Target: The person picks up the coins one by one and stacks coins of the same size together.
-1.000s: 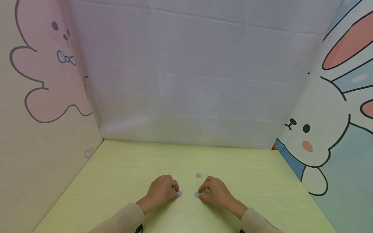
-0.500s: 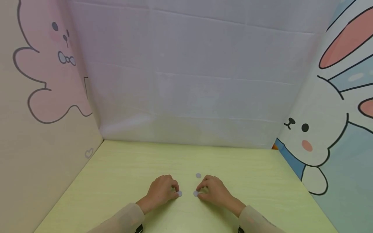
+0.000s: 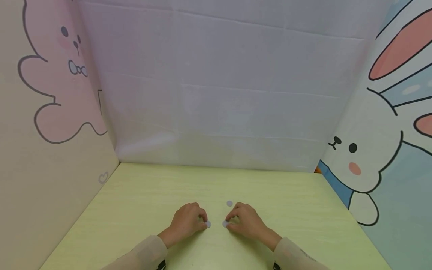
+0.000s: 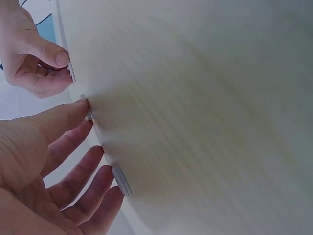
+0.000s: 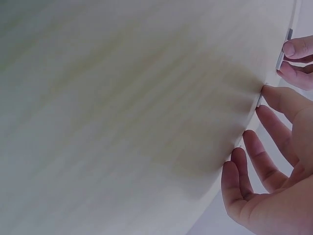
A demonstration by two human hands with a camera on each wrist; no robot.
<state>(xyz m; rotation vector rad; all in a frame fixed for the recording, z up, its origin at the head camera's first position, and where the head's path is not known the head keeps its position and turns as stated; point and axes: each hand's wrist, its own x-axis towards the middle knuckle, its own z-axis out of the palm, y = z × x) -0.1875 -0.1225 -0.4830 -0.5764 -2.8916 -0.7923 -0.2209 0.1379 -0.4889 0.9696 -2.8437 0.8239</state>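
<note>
Three small grey discs lie on the yellow-green table. My left hand pinches the left disc against the tabletop. My right hand pinches the right disc a short gap away. The third disc lies loose just beyond my right hand's knuckles. In the left wrist view my left thumb touches a disc's edge, and another disc sits by the fingertips. In the right wrist view my right thumb meets its disc.
Cartoon-printed panels wall the table: a pink figure on the left panel, a white sheet at the back, a rabbit on the right panel. Bare tabletop stretches on both sides of the hands and toward the back.
My right hand has slid its disc a little to the left, narrowing the gap to the left disc. The left hand and the loose disc have stayed put.
</note>
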